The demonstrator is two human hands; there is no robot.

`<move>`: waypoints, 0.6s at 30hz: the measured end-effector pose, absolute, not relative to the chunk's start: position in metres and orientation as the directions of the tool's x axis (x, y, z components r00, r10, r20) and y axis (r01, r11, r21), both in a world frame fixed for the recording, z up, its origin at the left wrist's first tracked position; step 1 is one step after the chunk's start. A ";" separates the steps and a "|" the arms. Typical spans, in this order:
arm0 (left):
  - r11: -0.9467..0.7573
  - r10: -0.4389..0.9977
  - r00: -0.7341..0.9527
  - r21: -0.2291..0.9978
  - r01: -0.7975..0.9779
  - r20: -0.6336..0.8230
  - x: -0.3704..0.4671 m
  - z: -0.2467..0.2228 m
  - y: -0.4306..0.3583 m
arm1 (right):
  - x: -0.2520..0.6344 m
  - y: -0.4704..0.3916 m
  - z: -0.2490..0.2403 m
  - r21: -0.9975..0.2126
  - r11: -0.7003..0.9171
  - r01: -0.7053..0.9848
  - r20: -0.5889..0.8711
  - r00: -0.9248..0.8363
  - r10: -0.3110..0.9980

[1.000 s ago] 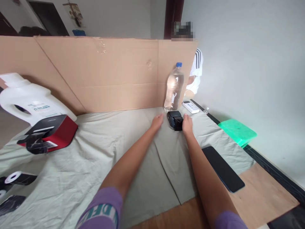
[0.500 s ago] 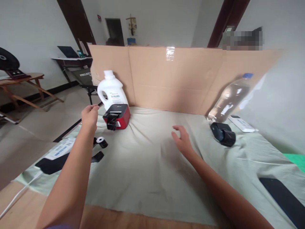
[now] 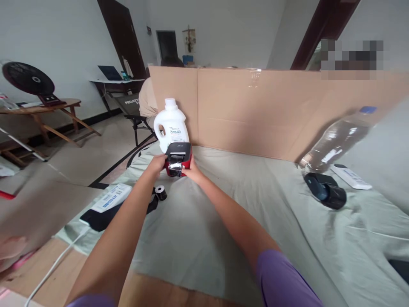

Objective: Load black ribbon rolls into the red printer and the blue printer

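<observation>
A small red and black printer (image 3: 179,148) stands on the cloth at the far left, with a dark glossy strip bunched at its front. My left hand (image 3: 157,163) is closed against its left side. From the other side, my right hand (image 3: 193,172) grips the right edge; some fingers of both hands are hidden behind the casing. Just behind the printer rises a white jug (image 3: 172,123) with a handle. Nearer to me lie a small black roll with a white core (image 3: 160,192) and a dark piece (image 3: 152,204) partly covered by my left forearm.
At left, a white labelled box (image 3: 112,198) lies beside a black object (image 3: 102,219) with a white cable. A cardboard panel (image 3: 243,115) closes off the back. At right are a leaning clear bottle (image 3: 335,138), a black device (image 3: 324,190) and a white device (image 3: 351,177).
My right hand has moved left across the cloth to the printer, and my left hand has come onto its left side. The view has turned left.
</observation>
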State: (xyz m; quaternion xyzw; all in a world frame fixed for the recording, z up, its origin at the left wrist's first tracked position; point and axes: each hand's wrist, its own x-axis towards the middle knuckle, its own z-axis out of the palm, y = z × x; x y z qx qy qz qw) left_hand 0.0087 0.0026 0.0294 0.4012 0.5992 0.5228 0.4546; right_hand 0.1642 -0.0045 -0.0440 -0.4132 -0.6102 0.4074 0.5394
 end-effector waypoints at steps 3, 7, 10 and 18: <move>0.114 0.967 -0.233 0.993 0.014 -0.108 0.021 0.035 -0.020 | 0.172 -0.029 -0.047 -0.934 0.358 -0.010 0.358 -0.042 0.933; -0.023 0.999 -0.031 0.999 -0.024 0.022 0.059 0.038 -0.072 | 0.225 -0.090 -0.032 -0.893 0.445 0.064 0.448 0.043 0.893; -0.168 0.983 0.071 0.985 -0.028 0.170 0.100 0.028 -0.127 | 0.278 -0.149 -0.012 -0.891 0.379 0.251 0.418 0.121 0.900; -0.199 0.925 0.316 0.977 -0.075 0.213 0.173 -0.022 -0.240 | 0.350 -0.288 -0.018 -0.838 0.236 0.492 0.408 0.278 0.870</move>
